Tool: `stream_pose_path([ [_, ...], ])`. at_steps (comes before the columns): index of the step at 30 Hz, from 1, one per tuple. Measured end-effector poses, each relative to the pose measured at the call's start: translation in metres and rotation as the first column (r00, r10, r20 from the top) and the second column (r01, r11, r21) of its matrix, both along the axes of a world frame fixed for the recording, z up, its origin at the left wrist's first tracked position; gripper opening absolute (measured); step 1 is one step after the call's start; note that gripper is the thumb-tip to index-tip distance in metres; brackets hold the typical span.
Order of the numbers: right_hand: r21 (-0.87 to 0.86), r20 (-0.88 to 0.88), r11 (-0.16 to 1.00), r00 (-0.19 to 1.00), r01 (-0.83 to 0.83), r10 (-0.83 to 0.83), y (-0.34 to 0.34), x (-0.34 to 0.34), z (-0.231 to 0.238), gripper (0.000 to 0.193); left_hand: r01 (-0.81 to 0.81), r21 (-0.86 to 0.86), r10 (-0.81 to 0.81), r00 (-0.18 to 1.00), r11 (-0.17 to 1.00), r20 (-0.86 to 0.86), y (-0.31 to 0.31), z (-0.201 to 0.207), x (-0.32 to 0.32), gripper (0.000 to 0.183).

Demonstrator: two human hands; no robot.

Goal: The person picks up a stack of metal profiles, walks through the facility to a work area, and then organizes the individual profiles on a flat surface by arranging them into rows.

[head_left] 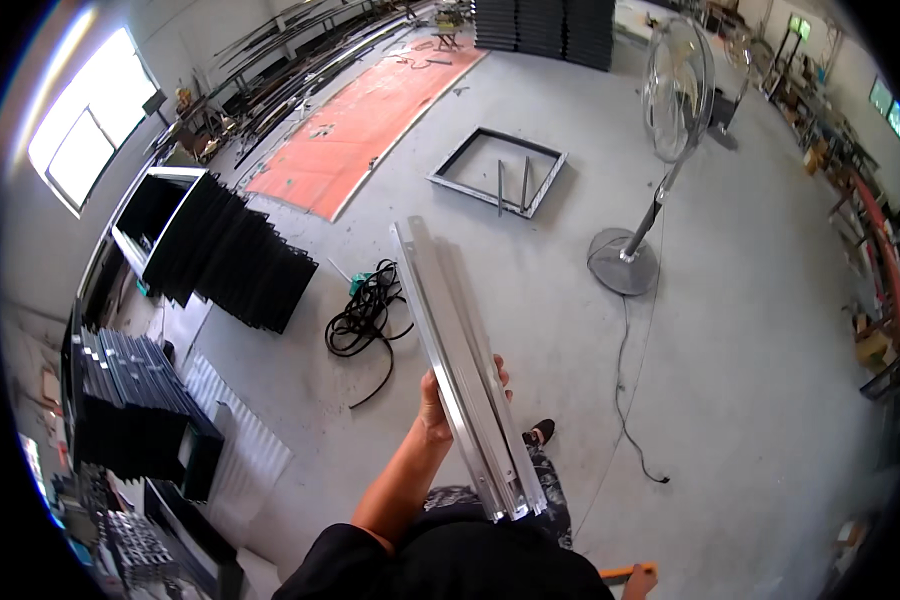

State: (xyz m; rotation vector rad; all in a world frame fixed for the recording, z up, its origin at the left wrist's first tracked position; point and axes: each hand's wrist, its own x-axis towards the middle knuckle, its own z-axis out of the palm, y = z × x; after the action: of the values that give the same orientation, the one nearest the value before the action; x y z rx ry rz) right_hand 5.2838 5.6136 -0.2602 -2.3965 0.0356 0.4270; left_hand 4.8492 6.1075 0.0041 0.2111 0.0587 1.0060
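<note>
Left hand clamped around a bundle of metal profiles, right hand low at the edge of view.

Here you are, your left hand point(432, 408) wrapped around one bundle of silver profiles point(462, 375), held up at a slant in front of your body above the grey floor point(760, 400); there are several lengths, packed too tightly for a sure count. Your right hand point(643, 579), partly cut off at the lower edge, closes on one orange bar-like thing point(618, 574). Out ahead on the floor: one rectangular frame point(480, 196) with two loose dark bars point(501, 186) at it, one tangled black cable point(358, 325), and one orange-red sheet point(360, 135). One pedestal fan point(653, 210) stands to the right, two stacks of dark frames point(245, 250) to the left. Any print on the profiles is too small to read.
</note>
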Motion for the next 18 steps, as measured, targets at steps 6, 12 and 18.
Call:
stream_pose_path([
  [6, -0.132, 0.130, 0.779, 0.768, -0.613, 0.627, 0.277, 0.076, 0.012, 0.035, 0.019, 0.066, -0.032, 0.981, 0.998, 0.191, 0.102, -0.024, 0.070, 0.097],
  [12, -0.262, 0.080, 0.581, 0.583, -0.771, 0.809, 0.553, 0.053, 0.016, 0.054, 0.047, 0.003, -0.045, 0.943, 0.999, 0.331, 0.177, -0.079, 0.108, 0.097],
  [18, -0.508, -0.153, 0.395, 0.531, -0.766, 0.833, 0.647, -0.003, -0.044, 0.063, 0.091, -0.047, -0.072, 0.946, 0.995, 0.315, 0.258, -0.134, 0.127, 0.088],
])
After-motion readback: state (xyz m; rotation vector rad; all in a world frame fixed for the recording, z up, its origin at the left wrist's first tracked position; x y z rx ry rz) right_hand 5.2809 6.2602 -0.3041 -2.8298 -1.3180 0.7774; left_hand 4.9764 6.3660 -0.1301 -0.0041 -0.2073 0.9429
